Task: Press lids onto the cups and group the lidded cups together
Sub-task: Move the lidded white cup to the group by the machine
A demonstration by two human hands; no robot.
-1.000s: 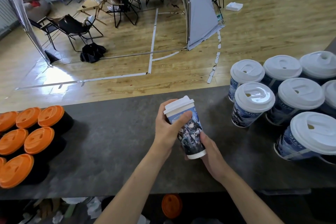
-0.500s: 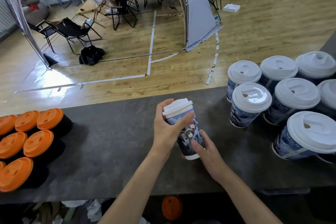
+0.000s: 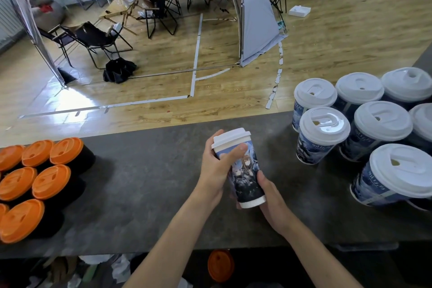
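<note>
**A:** What sits where on the counter (image 3: 140, 182)?

**B:** Middle, near the front edge: a lidded cup (image 3: 245, 170), tilted, between two hands, left hand (image 3: 215, 170) round its top, right hand (image 3: 273, 201) at its base. The left cluster (image 3: 51, 181) of lidded cups is at the left end, the right cluster (image 3: 383, 121) at the right end.

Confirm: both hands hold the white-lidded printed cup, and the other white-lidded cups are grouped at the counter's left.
No: the head view shows the other white-lidded cups grouped at the counter's right. Left hand and right hand do hold the printed cup.
</note>
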